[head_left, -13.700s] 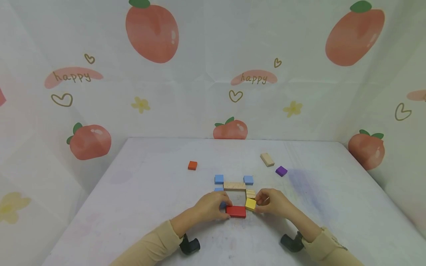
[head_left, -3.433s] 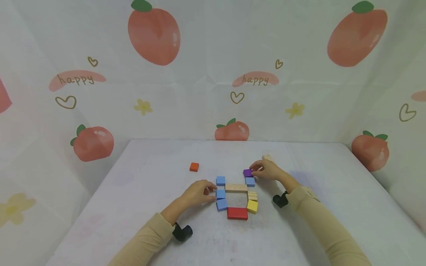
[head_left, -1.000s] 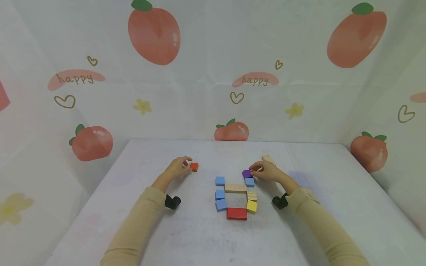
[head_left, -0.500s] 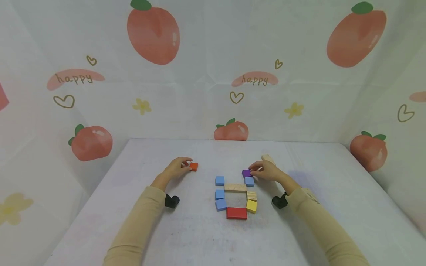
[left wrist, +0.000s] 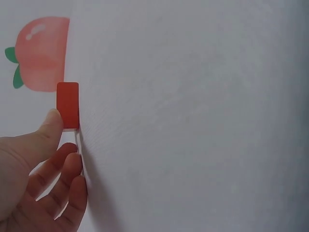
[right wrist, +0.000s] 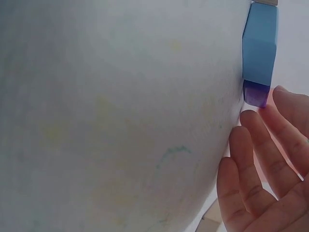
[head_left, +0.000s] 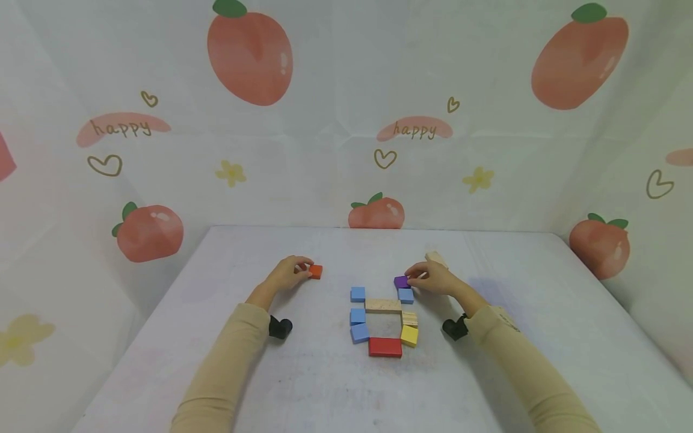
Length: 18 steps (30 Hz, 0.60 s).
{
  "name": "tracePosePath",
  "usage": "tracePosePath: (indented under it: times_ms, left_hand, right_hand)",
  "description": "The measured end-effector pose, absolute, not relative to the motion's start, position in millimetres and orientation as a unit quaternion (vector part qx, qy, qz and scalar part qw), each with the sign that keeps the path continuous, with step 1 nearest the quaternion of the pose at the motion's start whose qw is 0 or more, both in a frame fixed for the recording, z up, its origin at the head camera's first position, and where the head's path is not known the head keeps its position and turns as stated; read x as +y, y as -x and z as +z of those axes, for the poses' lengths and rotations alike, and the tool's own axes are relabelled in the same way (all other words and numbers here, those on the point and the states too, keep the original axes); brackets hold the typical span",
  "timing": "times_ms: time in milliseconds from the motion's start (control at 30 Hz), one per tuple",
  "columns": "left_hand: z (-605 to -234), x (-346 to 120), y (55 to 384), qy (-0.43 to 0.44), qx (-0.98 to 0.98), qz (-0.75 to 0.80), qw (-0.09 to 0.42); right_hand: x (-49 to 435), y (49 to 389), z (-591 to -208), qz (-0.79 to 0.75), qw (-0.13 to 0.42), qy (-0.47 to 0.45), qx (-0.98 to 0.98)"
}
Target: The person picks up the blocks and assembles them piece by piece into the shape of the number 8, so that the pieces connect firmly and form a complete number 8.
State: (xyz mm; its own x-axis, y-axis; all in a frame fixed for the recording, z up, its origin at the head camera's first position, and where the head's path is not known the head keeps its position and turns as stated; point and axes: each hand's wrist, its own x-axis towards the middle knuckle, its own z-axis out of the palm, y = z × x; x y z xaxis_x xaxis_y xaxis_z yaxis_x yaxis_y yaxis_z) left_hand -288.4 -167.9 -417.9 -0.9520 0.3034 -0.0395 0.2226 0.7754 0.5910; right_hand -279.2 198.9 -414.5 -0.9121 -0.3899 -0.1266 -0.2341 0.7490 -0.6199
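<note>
My left hand (head_left: 289,272) is at the small orange block (head_left: 316,272), out to the left behind the blocks laid on the table. In the left wrist view the thumb lies on the near edge of the orange block (left wrist: 68,104); the index finger is hidden, the other fingers are curled below. My right hand (head_left: 433,278) holds the purple block (head_left: 401,282) by its right side with thumb and index finger. That block sits directly behind a light blue block (head_left: 405,296), and the right wrist view shows the purple block (right wrist: 256,93) against the blue block (right wrist: 260,43).
In front lie more blue blocks (head_left: 358,317), a long wooden block (head_left: 383,307), a striped wooden block (head_left: 409,319), a yellow block (head_left: 409,336) and a red block (head_left: 385,347). Another wooden block (head_left: 435,258) is partly hidden behind the right hand on the white table (head_left: 325,397).
The purple block has come from the far right to behind the right-hand blue block. My left hand has left the blue blocks and reached the orange block; its index finger has come closer to it.
</note>
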Motion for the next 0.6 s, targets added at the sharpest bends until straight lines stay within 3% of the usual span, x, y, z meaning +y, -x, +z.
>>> tracePosePath:
  times_ms: [600]
  left_hand:
    - [-420.5,-156.7,289.6,-0.141,0.939,0.309,0.055]
  right_hand:
    - [198.4,280.4,-416.4,-0.313,0.125,0.167,0.926]
